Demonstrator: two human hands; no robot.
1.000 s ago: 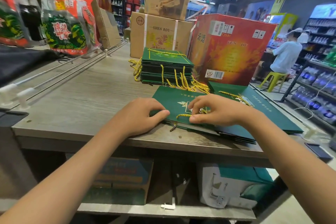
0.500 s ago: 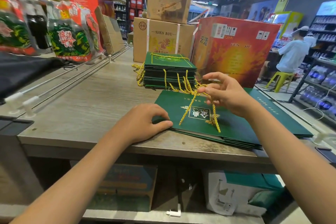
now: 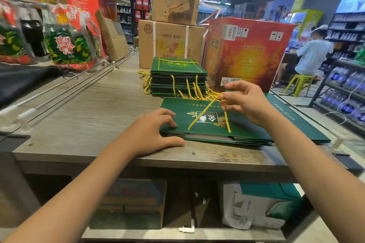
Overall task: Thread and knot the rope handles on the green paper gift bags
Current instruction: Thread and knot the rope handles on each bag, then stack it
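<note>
Under the table [image 3: 83,124], a lower shelf: cardboard box [image 3: 131,203] in shadow, print unreadable; a white bag [image 3: 243,211] with green contents, partly cut off by the table edge.

Left hand [image 3: 152,134] at the near left corner of the flat green bag stack [image 3: 246,136]. Fingers curled over the top bag [image 3: 181,116], thumb against the stack's near edge on the table. Whether it grips the corner or only presses cannot be made out.

Right hand [image 3: 246,102] raised above the top bag, thumb and forefinger pinching a gold rope handle [image 3: 203,113]; other fingers spread, loose. Rope runs down in two strands to the bag's near edge. The ends and any knots are too small to judge.

More flat green bags extend right beneath the right forearm, partly hidden.

Behind, a finished bag pile [image 3: 177,77], gold ropes hanging over its front and left side, tangled toward the pinch.

Further back: brown carton [image 3: 169,43] marked SHEN ROU, another box on top cut off by the frame; red carton [image 3: 248,49] just right. Far right, a seated person [image 3: 310,55] on a green stool [image 3: 298,85], facing away, blurred.
</note>
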